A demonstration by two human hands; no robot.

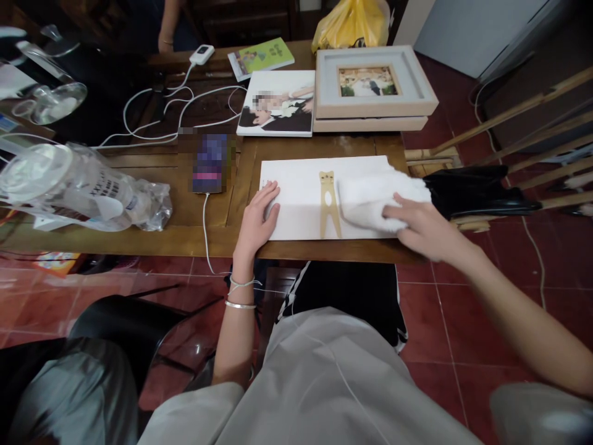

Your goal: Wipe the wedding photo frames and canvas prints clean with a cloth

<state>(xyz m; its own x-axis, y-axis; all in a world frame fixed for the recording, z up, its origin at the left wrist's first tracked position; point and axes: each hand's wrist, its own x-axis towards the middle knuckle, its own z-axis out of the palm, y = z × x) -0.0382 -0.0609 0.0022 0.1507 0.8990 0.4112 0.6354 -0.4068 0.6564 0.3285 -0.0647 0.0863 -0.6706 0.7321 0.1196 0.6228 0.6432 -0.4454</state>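
Note:
A flat white rectangular board (294, 213) lies near the front edge of the wooden table, with a tan, long-legged, cat-like figure (327, 204) on its middle. My left hand (257, 219) rests on the board's left edge, fingers stretched out and thumb apart, holding nothing. On the board's right half, my right hand (419, 225) grips a bunched white cloth (370, 198) that presses against the surface and covers part of it. Fingers curl over the cloth's lower right side; slight blur softens that hand.
Behind the board are a photo panel (282, 117) and stacked pale wooden frames (370, 111). To the left lie a phone (210, 167) on a white cable and a bagged plastic cup (41, 173). A green booklet (264, 57) and yellow bag (354, 25) sit farther back. A person's arm (169, 25) shows behind the table.

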